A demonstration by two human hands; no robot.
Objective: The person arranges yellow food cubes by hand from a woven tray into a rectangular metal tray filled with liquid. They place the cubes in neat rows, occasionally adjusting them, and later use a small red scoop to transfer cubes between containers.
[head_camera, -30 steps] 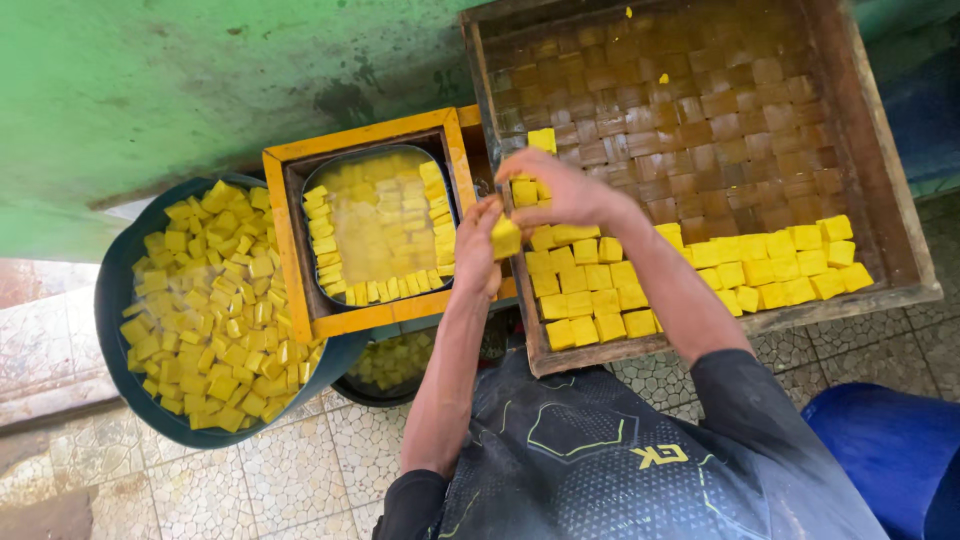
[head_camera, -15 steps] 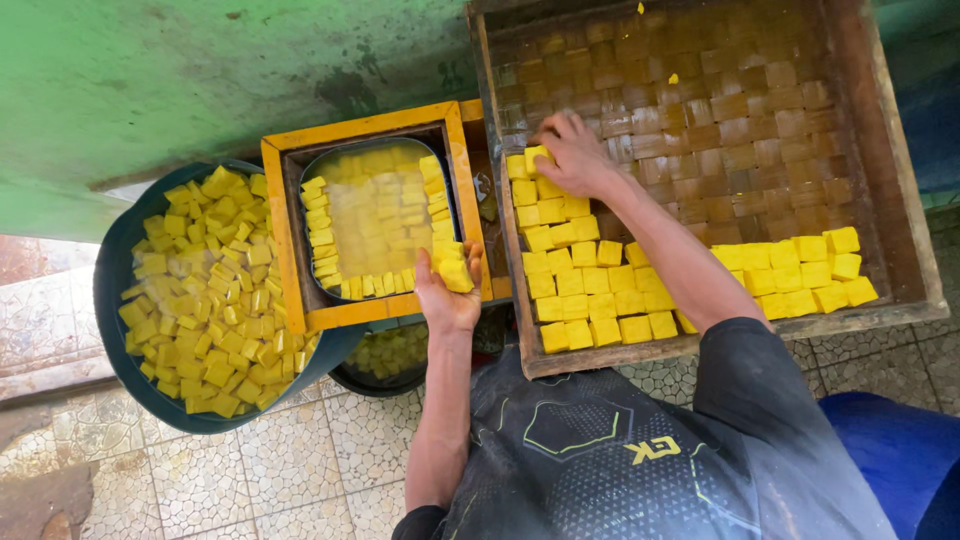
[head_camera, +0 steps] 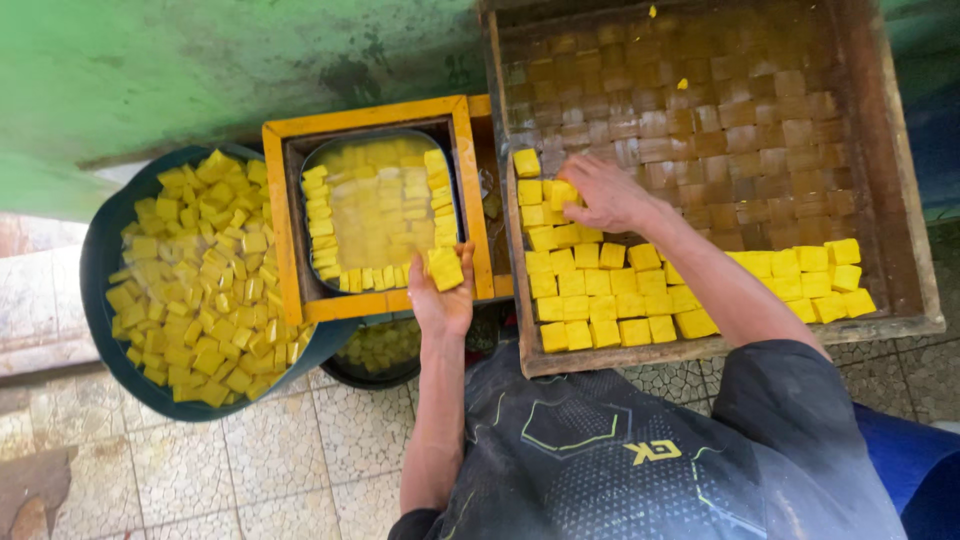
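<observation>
Yellow cubes point(head_camera: 445, 268) sit stacked on the upturned palm of the left hand point(head_camera: 442, 295), fingers loosely cupped beneath them, right over the near edge of the orange frame point(head_camera: 375, 305) around the liquid-filled pan point(head_camera: 378, 210); the right hand point(head_camera: 605, 192) lies curled, palm down, on the rows of cubes in the wooden tray point(head_camera: 905, 240), gripping a few; they look wet, soft and crumbly, light singly, so support from below or a gentle pinch on flat sides seems safest.
</observation>
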